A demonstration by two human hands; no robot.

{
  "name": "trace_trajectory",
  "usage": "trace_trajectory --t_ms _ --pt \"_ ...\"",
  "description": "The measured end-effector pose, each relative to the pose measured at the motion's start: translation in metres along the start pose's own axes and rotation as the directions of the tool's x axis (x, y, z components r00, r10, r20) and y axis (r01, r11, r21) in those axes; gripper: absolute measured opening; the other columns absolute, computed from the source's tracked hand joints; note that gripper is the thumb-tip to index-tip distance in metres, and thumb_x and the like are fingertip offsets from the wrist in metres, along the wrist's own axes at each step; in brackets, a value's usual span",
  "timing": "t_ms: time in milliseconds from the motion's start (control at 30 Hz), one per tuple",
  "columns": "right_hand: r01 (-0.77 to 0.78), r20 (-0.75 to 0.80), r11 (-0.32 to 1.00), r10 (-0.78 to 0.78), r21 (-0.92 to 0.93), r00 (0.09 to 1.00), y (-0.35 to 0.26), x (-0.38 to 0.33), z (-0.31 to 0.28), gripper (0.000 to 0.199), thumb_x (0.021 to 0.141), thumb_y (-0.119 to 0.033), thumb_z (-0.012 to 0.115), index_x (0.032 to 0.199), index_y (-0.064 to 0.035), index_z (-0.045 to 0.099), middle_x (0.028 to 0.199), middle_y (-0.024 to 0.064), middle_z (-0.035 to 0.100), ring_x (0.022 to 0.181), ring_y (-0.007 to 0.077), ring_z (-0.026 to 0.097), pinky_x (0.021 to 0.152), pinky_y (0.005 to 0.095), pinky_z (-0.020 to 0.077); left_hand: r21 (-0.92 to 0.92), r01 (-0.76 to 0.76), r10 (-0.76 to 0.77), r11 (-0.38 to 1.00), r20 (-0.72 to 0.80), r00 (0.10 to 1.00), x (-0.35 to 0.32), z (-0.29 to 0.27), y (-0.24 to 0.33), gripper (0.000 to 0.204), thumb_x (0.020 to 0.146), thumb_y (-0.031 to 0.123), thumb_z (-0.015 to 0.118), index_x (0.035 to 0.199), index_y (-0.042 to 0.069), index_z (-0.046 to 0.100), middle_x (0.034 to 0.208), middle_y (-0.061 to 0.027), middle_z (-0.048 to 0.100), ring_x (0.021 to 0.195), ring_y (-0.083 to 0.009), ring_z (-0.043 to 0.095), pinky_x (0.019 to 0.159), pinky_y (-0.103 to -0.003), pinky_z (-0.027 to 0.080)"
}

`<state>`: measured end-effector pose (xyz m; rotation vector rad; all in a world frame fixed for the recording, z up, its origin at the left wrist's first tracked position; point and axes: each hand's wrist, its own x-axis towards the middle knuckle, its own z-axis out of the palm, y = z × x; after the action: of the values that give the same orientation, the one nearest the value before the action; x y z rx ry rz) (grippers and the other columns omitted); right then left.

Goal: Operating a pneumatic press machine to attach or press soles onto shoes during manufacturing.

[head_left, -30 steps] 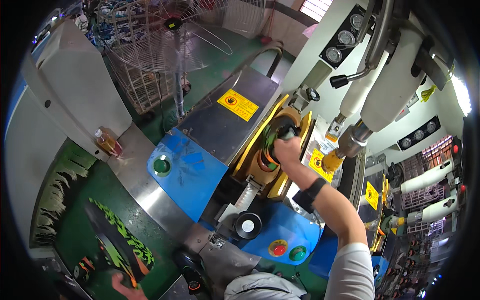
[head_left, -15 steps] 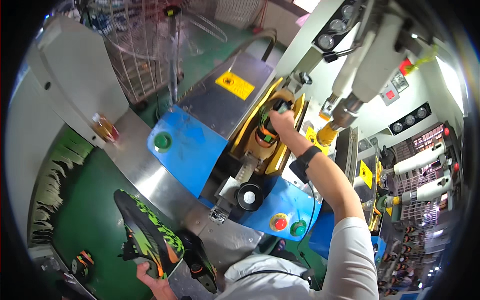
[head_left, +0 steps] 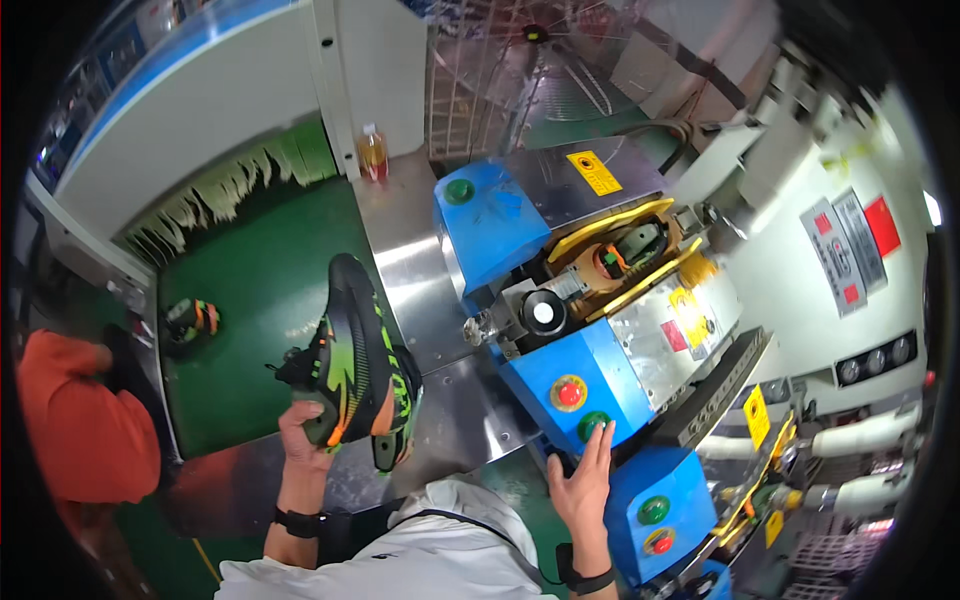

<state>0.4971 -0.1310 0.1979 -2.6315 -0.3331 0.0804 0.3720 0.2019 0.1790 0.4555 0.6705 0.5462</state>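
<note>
My left hand [head_left: 303, 432] is closed round the heel of a black sneaker [head_left: 348, 365] with green and orange patches, holding it toe away from me over the edge of the green belt. Close beside it, partly hidden, is a second sneaker [head_left: 398, 425]. My right hand [head_left: 580, 492] has its fingers stretched out, the tips at a green push button [head_left: 594, 426] on the press's blue housing; whether they touch it I cannot tell. Another shoe [head_left: 638, 247] sits between the yellow side pads [head_left: 610, 225] of the press, with no hand on it.
A red button [head_left: 569, 393] is beside the green one. A shoe [head_left: 190, 322] lies on the green belt [head_left: 270, 280], which runs under a fringed opening. A bottle [head_left: 372, 152] stands on the metal ledge. At left is a person in orange [head_left: 85, 420]; more presses stand right.
My right hand has left the shoe in the press and come back to the green button. The sneaker in my left hand has turned more upright. My view has swung left, bringing the person in orange into sight.
</note>
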Motion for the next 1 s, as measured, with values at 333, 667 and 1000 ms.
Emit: trace_trajectory --t_ms 333,667,1000 --pt "-0.275 0.426 0.739 -0.018 0.615 0.905 0.065 -0.157 0.082 0.049 0.087 -0.011 0.064 0.13 0.0076 0.049 0.128 0.0235 0.056 0.12 0.0313 0.056 0.098 0.0394 0.0463 0.255 -0.151 0.149 0.955 0.027 0.988 -0.119 -0.073 0.008 0.048 0.068 0.003 0.054 0.116 0.002 0.052 0.098 -0.0104 0.062 0.089 -0.0262 0.064 0.084 -0.037 0.054" --pt "-0.303 0.431 0.707 -0.003 0.639 0.902 -0.027 -0.11 0.127 0.081 0.081 -0.017 0.07 0.145 0.0025 0.025 0.14 0.0252 0.042 0.133 0.0329 0.041 0.105 0.0407 0.0383 0.902 -0.036 0.285 0.43 -0.098 0.954 -0.058 -0.251 -0.047 0.083 0.064 0.0 0.063 0.141 0.005 0.033 0.121 -0.0144 0.055 0.113 -0.0273 0.054 0.101 -0.035 0.04" --pt "-0.132 0.231 0.883 0.027 0.451 0.973 -0.117 -0.049 0.263 0.068 0.074 -0.007 0.06 0.134 0.0076 0.032 0.11 0.028 0.059 0.103 0.0393 0.06 0.091 0.0417 0.0458 0.908 -0.12 0.136 0.402 0.07 0.988 -0.069 -0.244 -0.035 0.091 0.063 0.004 0.067 0.145 0.009 0.027 0.129 -0.0175 0.047 0.12 -0.0287 0.047 0.105 -0.037 0.036"
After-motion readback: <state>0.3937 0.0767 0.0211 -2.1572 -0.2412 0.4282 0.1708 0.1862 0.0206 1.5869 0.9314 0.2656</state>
